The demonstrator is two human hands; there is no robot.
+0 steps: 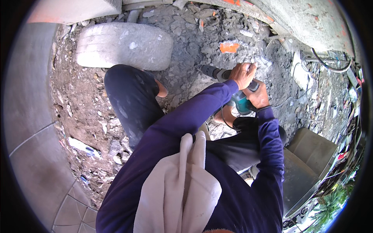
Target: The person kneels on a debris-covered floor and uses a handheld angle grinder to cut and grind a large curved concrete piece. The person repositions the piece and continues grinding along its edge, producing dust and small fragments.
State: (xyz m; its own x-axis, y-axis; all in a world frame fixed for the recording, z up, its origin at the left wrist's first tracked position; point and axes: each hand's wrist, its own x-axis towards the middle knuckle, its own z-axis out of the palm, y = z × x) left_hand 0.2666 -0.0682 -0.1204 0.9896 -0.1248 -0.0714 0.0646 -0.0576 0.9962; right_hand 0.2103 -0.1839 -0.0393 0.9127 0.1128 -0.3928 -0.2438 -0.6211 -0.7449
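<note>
A teal and black rotary hammer [241, 104] lies across the grey rubble, with its dark front end pointing left, low over the broken ground. My left hand [243, 74] wraps round it just behind that front end. Close behind, my right hand [258, 95] is closed round the black rear handle. Whether a bit touches the ground I cannot make out. Beneath the tool body, a black cord loops beside my bare foot [225, 116].
A pale concrete block [124, 46] sits beyond my left knee. An orange brick piece [229, 47] is set in the rubble ahead. Grey paving [33, 97] runs along the left. A grey container [301, 178] stands at my right, and a cable [332, 69] curves at far right.
</note>
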